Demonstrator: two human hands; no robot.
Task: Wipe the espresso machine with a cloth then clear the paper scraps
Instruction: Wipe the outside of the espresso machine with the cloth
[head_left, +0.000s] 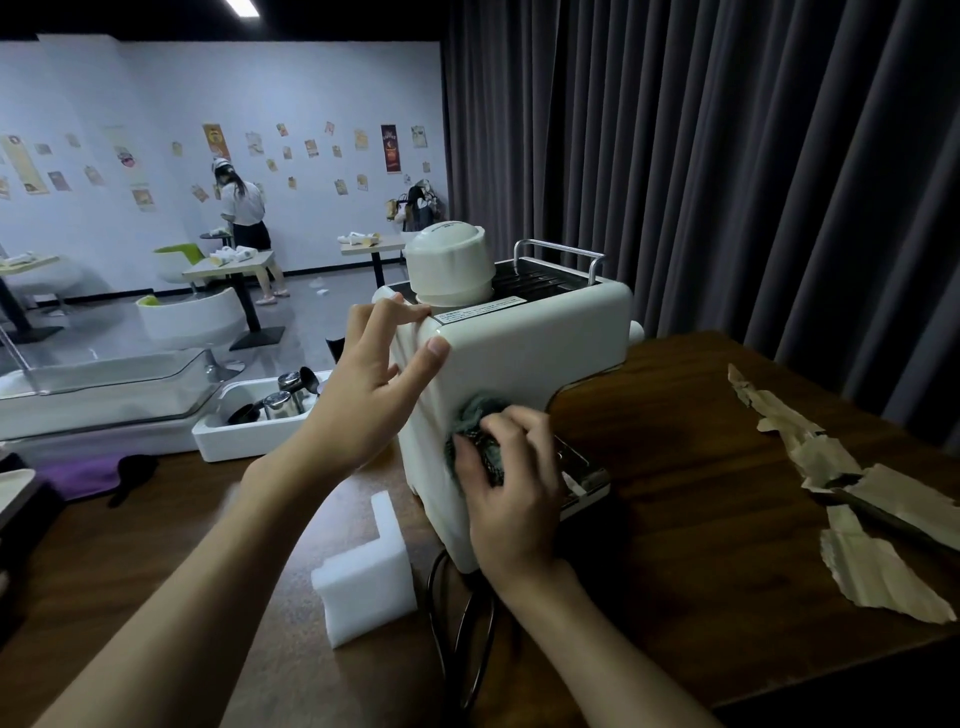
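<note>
by the far left edge of the surface (696, 447) sits a white tray (218, 441) holding metal jugs (288, 400). nearer the front edge stands a white foam block (369, 582). the left hand (371, 384) grips the top corner of the espresso machine (524, 353), fingers hooked over the top and thumb pressed on the side panel. the machine stands about mid-surface. low on that panel the right hand (511, 499) curls round a grey cloth (478, 413), pressing it against the white casing. a black cord (441, 623) trails toward the front edge. torn brown paper scraps (862, 519) lie along the right edge, well apart from the machine.
</note>
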